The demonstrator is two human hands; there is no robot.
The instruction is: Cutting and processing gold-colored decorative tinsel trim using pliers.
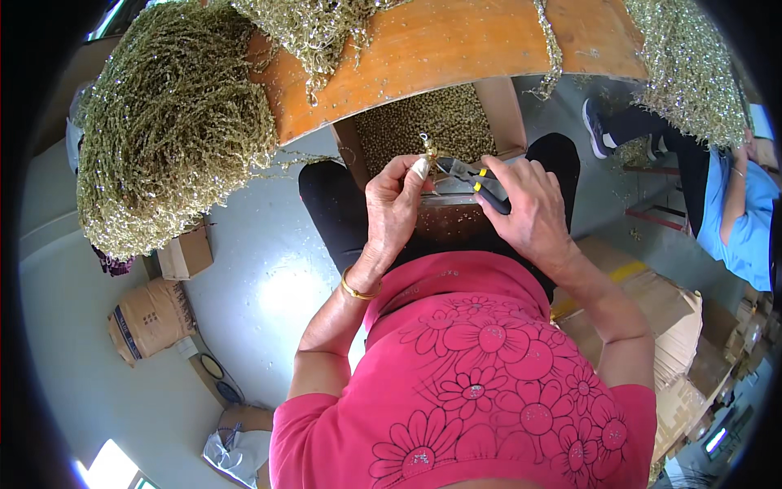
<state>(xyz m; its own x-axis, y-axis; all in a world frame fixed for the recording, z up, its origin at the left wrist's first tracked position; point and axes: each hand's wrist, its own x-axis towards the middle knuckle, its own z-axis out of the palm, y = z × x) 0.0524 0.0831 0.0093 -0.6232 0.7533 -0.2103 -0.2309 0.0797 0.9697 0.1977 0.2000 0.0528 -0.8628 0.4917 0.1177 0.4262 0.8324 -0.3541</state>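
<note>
My left hand [393,200] is closed in a pinch on a small gold piece with a ring-like end [427,145], in front of my lap. In my right hand [529,204] are pliers [463,171] with black and yellow handles; their jaws point left and meet the gold piece beside my left fingertips. Whether the jaws grip it, I cannot tell. Just beyond my hands, a cardboard box [501,114] holds a mass of small gold beads or bits [423,118]. It stands between my knees, partly under the table edge.
Bundles of gold strands hang over the orange wooden table [456,49], the largest bundle [175,122] at the left. Another bundle [688,69] hangs at the right, near a person in blue [745,212]. A brown sack [152,319] lies left; cardboard boxes [652,318] stand right.
</note>
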